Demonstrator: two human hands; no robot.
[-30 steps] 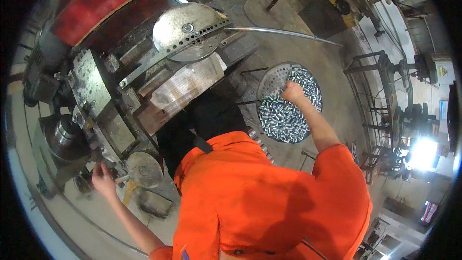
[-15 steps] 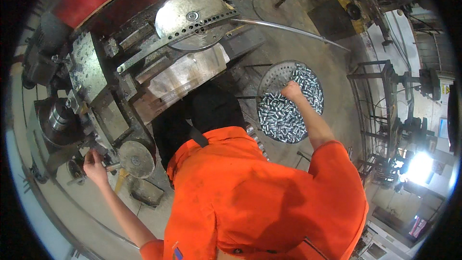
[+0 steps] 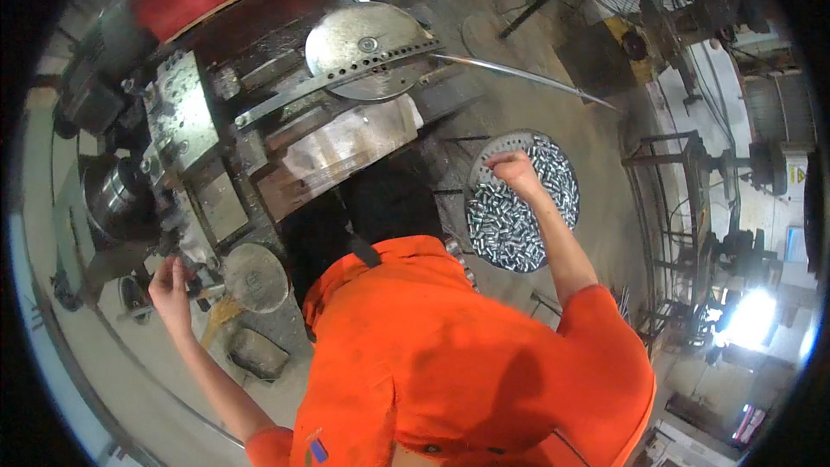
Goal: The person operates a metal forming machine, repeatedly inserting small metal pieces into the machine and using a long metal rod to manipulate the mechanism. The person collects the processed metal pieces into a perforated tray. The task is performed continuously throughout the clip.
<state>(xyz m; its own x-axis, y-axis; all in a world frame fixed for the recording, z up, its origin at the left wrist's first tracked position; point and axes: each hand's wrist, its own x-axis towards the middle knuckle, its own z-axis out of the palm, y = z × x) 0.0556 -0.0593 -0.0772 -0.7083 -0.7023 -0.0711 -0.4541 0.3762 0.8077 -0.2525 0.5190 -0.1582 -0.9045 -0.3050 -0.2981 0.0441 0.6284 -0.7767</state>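
My left hand (image 3: 170, 290) is beside the short handle of a round metal handwheel (image 3: 257, 278) at the lower left of the machine. Its fingers point away from me and look slightly apart; nothing shows in them. Farther up on that side is a shiny cylindrical chuck (image 3: 125, 186). My right hand (image 3: 513, 169) is above a round perforated tray (image 3: 487, 166) heaped with small shiny metal sleeves (image 3: 519, 229). Its fingers are bent together, and whatever they may hold is too small to make out.
Ahead are a large metal disc (image 3: 363, 39) and a perforated bar (image 3: 337, 78) on the machine. A long rod (image 3: 532, 78) sticks out to the right. A brush (image 3: 222, 316) and a small metal box (image 3: 257, 355) are by the handwheel. Metal racks (image 3: 674, 207) stand at right.
My right hand has lifted from among the metal sleeves and moved slightly left, toward the tray's bare part. My left hand stays by the handwheel. The whole view has shifted a little.
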